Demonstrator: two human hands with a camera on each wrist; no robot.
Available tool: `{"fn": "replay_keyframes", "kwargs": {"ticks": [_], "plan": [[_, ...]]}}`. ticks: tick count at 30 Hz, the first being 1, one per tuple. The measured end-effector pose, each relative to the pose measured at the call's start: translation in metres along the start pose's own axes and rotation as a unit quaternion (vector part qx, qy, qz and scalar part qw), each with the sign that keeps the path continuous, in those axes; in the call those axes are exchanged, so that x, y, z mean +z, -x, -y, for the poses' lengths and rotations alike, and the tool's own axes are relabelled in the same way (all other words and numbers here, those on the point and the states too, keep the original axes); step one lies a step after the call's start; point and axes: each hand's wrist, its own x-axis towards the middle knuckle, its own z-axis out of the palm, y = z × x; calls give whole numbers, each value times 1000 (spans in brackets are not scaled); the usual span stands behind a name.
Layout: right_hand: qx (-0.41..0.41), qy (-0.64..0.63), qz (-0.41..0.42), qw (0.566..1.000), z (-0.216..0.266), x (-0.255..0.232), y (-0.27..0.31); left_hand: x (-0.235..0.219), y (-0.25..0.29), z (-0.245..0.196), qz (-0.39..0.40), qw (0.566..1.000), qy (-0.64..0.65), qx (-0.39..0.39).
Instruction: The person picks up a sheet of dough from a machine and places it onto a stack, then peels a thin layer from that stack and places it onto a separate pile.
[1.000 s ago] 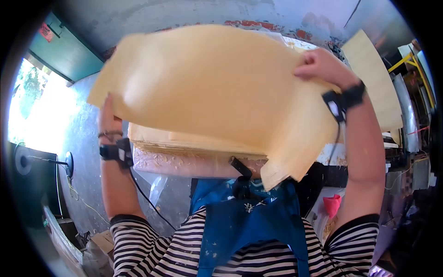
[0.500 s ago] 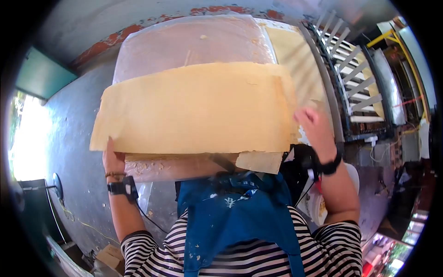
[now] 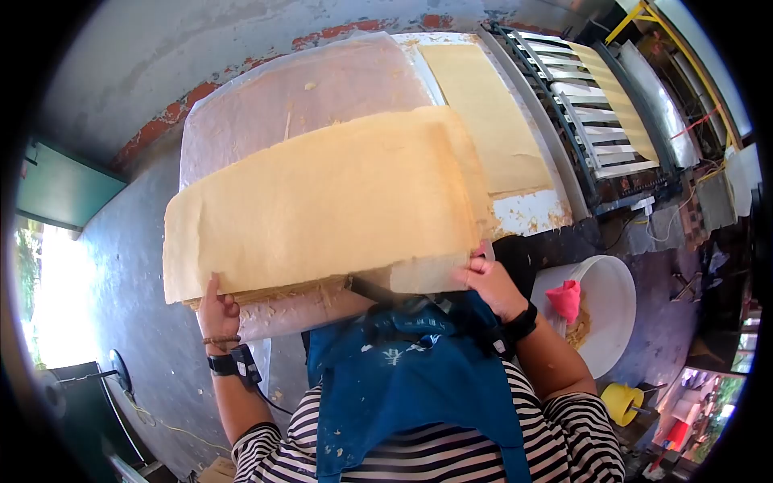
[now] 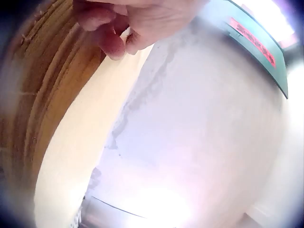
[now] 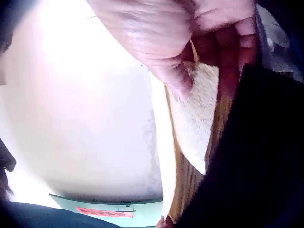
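Observation:
A wide, thin tan sheet (image 3: 322,193) lies over a thick stack of layered sheets (image 4: 45,76) in front of the body. My left hand (image 3: 217,315) pinches its near left corner, thumb on top and fingers bent under the edge. At the near right, my right hand (image 3: 495,288) pinches a pale flap (image 3: 423,274) that hangs over the front edge. The right wrist view shows the thumb on one face of this flap (image 5: 198,114) and fingers behind it. A dark bar (image 3: 369,288) sticks out at the stack's front.
Clear plastic (image 3: 298,97) covers the surface beyond the stack. Another tan sheet (image 3: 479,105) lies on a white board to its right, near a slatted metal rack (image 3: 580,113). A white bucket (image 3: 616,314) with a pink cloth (image 3: 565,299) stands at the right.
The sheet, held up a second ago, has come down flat onto the stack. My right hand let go of its far right side and moved down to the near right flap. My left hand stayed at its corner.

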Motion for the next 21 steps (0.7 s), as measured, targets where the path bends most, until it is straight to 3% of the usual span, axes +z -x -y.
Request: {"fn": "replay_keyframes", "kwargs": {"ticks": [3,6,10,14,17,20,21], "plan": [[-31,-41,-75,996,16,-2,-5,11,-3,1,-51,997,54,7],[-21,-130,-153,979,32,1,-18,32,4,1,-89,996,-3,21],[-9,-144,-204,968,43,11,-25,29,3,3,-24,1000,4,5],[-13,-179,-248,952,48,9,-28,11,2,-2,-15,1000,6,-7],[-89,-177,-216,956,40,-4,-39,-1,-9,-7,22,999,43,-5],[-207,-115,-182,954,51,-8,-48,2,-12,-33,39,995,87,8],[-214,-61,-205,953,59,-10,-46,-1,-18,-41,81,993,85,31]]}}
